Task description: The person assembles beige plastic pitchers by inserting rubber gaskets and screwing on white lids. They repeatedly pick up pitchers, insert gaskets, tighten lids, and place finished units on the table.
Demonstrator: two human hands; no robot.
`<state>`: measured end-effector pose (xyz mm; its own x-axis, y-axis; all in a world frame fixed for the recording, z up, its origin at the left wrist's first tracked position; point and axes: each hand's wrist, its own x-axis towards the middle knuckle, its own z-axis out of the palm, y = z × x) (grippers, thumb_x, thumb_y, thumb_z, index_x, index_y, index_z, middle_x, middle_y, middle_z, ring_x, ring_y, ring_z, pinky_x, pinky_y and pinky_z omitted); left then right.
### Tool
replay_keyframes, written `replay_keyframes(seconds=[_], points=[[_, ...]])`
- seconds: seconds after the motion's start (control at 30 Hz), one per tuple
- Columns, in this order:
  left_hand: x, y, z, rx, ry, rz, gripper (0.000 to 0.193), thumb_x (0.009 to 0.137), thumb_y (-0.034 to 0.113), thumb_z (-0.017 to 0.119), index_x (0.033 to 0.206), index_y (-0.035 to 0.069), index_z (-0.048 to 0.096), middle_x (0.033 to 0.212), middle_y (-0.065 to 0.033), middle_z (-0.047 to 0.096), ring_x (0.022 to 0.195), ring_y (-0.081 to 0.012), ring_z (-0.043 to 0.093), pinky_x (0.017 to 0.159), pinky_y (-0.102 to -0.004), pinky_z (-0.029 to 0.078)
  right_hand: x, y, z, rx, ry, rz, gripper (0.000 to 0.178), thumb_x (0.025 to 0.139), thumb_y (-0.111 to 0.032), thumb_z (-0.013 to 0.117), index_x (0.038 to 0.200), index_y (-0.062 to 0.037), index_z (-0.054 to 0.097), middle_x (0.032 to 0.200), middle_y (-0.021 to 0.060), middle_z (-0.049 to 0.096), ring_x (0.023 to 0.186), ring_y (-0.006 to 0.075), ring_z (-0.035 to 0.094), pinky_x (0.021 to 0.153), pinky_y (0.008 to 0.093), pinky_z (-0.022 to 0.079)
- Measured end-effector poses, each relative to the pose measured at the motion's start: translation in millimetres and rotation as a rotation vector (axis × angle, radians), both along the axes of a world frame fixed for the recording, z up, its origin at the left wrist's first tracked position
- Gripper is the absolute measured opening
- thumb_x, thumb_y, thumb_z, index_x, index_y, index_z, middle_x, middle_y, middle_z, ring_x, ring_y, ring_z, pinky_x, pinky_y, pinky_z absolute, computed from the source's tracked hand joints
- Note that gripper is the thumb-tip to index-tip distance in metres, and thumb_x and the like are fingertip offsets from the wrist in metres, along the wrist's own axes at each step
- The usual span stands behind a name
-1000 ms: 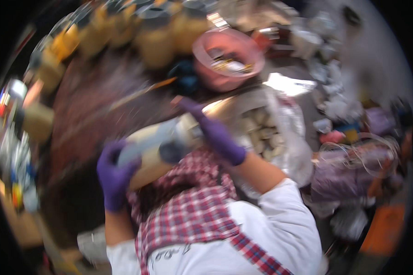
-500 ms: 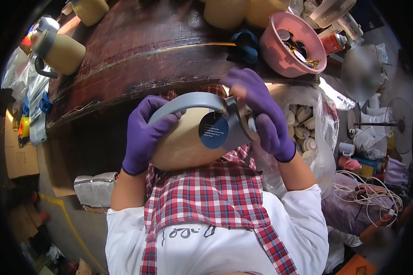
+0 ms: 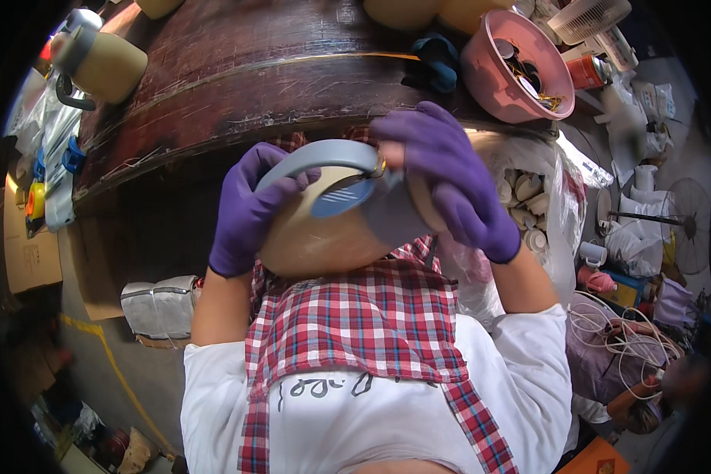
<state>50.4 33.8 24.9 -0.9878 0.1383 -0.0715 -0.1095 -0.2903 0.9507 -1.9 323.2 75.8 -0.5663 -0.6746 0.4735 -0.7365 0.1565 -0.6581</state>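
Note:
A cream vacuum jug (image 3: 308, 241) with a grey handle and grey collar lies on its side in front of my apron, its top pointing right. My left hand (image 3: 245, 205), in a purple glove, is closed around the lower part of the handle. My right hand (image 3: 458, 182), gloved alike, curls over the jug's top end with its thumb below; the fingers are smeared by motion and hide most of the lid. One fingertip of the right glove looks bare. A round blue hang tag (image 3: 344, 197) dangles from the handle, tilted and blurred.
On the dark red table (image 3: 237, 87) stand another jug (image 3: 107, 67), a pink basin (image 3: 482, 67) of small parts and a dark blue cloth (image 3: 436, 63). A clear bag (image 3: 561, 229) of cream pieces sits at right. Another person's arm (image 3: 628, 399) shows at lower right.
The hang tag has swung left and tipped over. My right hand has moved slightly right and closed further over the jug's top. The table appears shifted upward in view.

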Motion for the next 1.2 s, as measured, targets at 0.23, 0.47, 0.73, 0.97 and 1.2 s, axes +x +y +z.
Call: replay_keyframes(seconds=[0.23, 0.47, 0.73, 0.97, 1.2], points=[[16, 24, 8, -0.634, 0.551, -0.010, 0.039, 0.072, 0.020, 0.091, 0.096, 0.007, 0.064, 0.099, -0.0073, 0.068, 0.101, -0.0233, 0.067, 0.109, -0.0469, 0.043, -1, 6, -57, 0.147, -0.657, -0.363, 0.042, 0.107, -0.027, 0.043, 0.137, 0.0007, 0.052, 0.131, 0.0214, 0.060, 0.126, 0.0325, 0.057, 0.108, 0.0377, 0.042], [22, 20, -16, -0.210, 0.377, 0.078, 0.034, 0.078, 0.012, 0.085, 0.101, 0.005, 0.062, 0.100, -0.0078, 0.065, 0.102, -0.0201, 0.064, 0.108, -0.0459, 0.042, -8, -14, -41, -0.254, -0.644, -0.157, 0.052, 0.101, -0.031, 0.054, 0.141, 0.0023, 0.050, 0.144, 0.0192, 0.055, 0.135, 0.0281, 0.052, 0.113, 0.0364, 0.038], [16, 2, -27, -0.168, 0.162, 0.074, 0.025, 0.084, 0.017, 0.078, 0.099, 0.006, 0.061, 0.100, -0.0058, 0.068, 0.096, -0.0170, 0.063, 0.106, -0.0403, 0.043, -20, -29, -44, -0.114, -0.343, -0.071, 0.034, 0.099, -0.016, 0.049, 0.128, -0.0015, 0.062, 0.137, 0.0181, 0.060, 0.134, 0.0371, 0.050, 0.112, 0.0456, 0.038], [40, -3, -62, -0.562, 0.301, -0.008, 0.034, 0.091, 0.015, 0.069, 0.121, 0.005, 0.057, 0.114, -0.0106, 0.061, 0.109, -0.0234, 0.060, 0.098, -0.0356, 0.047, -29, -63, -61, -0.213, -0.458, -0.232, 0.032, 0.098, -0.018, 0.052, 0.119, 0.0004, 0.068, 0.108, 0.0146, 0.071, 0.102, 0.0262, 0.066, 0.097, 0.0349, 0.048], [67, 5, 3, -0.862, 0.628, -0.009, 0.035, 0.101, 0.033, 0.059, 0.121, 0.004, 0.052, 0.120, -0.0143, 0.055, 0.122, -0.0323, 0.053, 0.119, -0.0537, 0.023, -34, -81, -16, -0.337, -0.645, -0.219, 0.037, 0.103, -0.018, 0.048, 0.127, 0.0047, 0.064, 0.107, 0.0120, 0.070, 0.101, 0.0187, 0.064, 0.094, 0.0299, 0.047]])
